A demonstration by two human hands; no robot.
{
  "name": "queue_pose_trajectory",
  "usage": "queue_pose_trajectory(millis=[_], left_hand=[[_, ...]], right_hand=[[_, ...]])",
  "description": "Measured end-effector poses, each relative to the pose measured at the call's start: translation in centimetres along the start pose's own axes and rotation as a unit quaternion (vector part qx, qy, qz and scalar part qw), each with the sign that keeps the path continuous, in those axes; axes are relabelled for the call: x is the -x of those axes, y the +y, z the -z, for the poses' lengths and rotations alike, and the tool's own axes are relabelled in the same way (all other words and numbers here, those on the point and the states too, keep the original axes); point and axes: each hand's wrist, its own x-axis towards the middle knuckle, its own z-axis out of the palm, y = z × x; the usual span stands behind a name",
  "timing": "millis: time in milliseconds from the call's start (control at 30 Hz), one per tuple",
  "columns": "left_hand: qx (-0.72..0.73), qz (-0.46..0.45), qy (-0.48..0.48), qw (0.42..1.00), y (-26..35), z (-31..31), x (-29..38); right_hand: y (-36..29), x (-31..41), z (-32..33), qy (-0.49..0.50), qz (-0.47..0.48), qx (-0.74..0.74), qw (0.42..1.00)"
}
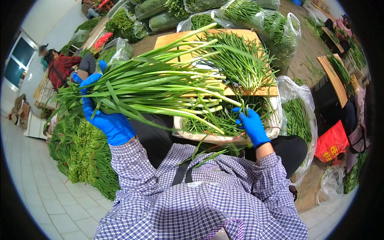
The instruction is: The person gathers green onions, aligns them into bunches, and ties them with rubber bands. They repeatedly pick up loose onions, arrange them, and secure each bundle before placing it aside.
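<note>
In a blue glove, my left hand (100,114) grips a spread bunch of long green garlic chives (156,87) by its leafy end. The pale stem ends fan out to the right. My right hand (252,124), gloved in blue too, is at the lower right of those stem ends, its fingers closed around a thin green stalk. Below the stems, a white foam box (207,137) holds loose green leaves, and a red tie lies at its near rim. A wooden board (168,39) rests over the box's far part, with another pile of chives (240,60) on it.
Tied green bundles (87,156) are heaped on the floor at left. Plastic bags of greens (297,117) stand at right and behind the board. A red bag (332,142) lies further right. Other people work at the left (61,67) and right edges. Cut leaves lie on my lap.
</note>
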Motion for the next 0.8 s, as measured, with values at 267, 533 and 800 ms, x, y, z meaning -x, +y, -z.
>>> queue_pose_trajectory(millis=[267,533,800], left_hand=[[0.011,0.021,0.126,0.992,-5.0,0.2,2.5],[-0.086,-0.030,0.090,0.992,-1.6,-0.1,1.5],[-0.153,-0.024,0.080,0.985,-6.1,-3.4,3.3]], right_hand=[[-6.2,0.6,-4.9,-0.171,0.247,-0.298,0.906],[-7.0,2.7,-0.1,0.077,0.037,-0.196,0.977],[-9.0,4.7,-6.9,-0.053,0.065,-0.135,0.987]])
